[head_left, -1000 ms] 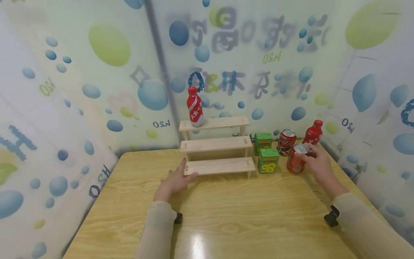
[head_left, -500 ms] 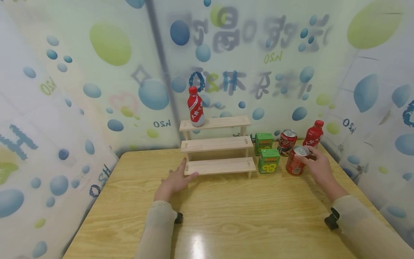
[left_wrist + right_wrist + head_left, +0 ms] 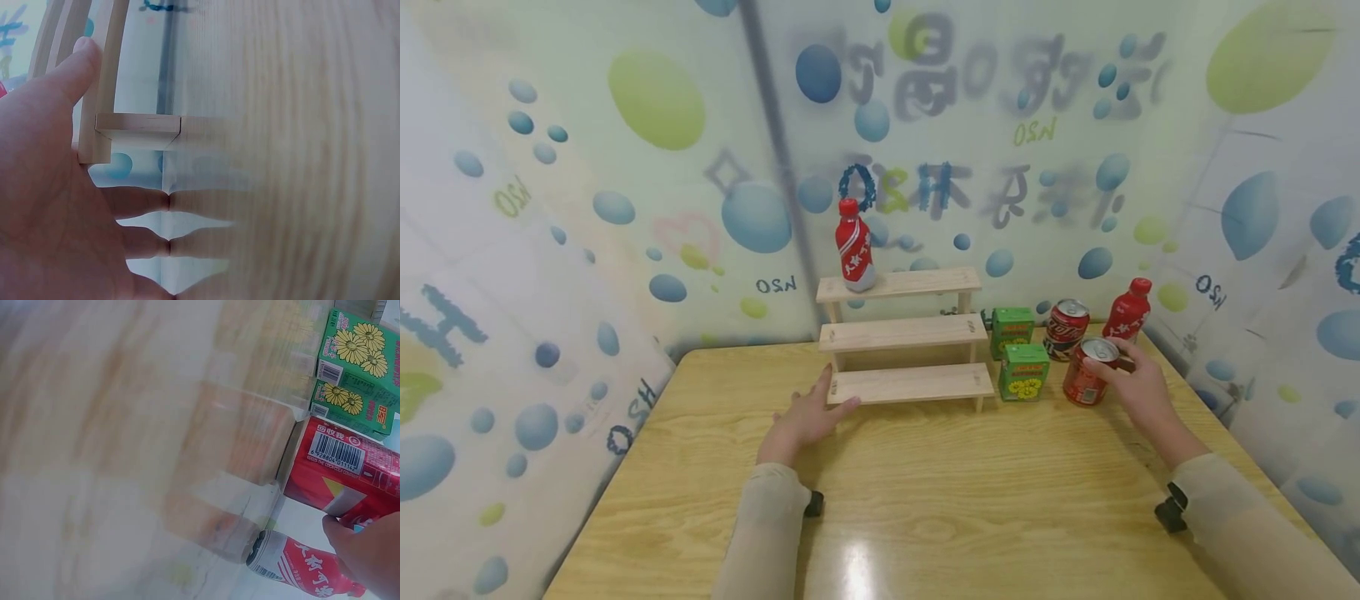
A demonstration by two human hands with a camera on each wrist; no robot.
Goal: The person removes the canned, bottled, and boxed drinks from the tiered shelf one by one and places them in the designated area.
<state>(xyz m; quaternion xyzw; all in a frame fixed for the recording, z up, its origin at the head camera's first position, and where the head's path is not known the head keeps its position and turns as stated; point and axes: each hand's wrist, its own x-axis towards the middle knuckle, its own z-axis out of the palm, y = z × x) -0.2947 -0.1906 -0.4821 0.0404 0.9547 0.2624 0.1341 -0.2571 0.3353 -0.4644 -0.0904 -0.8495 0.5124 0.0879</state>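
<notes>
My right hand (image 3: 1141, 390) holds a red soda can (image 3: 1084, 385) near its top, thumb and fingers on either side. In the right wrist view the can (image 3: 344, 465) shows its barcode side. A second, darker red can (image 3: 1065, 331) stands just behind it, and a red-labelled bottle (image 3: 1127, 312) is behind my fingers. My left hand (image 3: 805, 419) lies with spread fingers at the left end of a three-step wooden rack (image 3: 910, 385). Its fingertips touch the table in the left wrist view, and the thumb (image 3: 78, 70) rests along the lowest board.
Two green drink cartons (image 3: 1023, 373) stand one behind the other between the rack and the cans. Another red-labelled bottle (image 3: 854, 250) is upright on the rack's top step, at its left. Patterned curtains (image 3: 625, 250) border the wooden table (image 3: 910, 500) at the back and sides.
Over the past second, my right hand and the held can shifted very slightly toward me. My left hand stays in place at the rack.
</notes>
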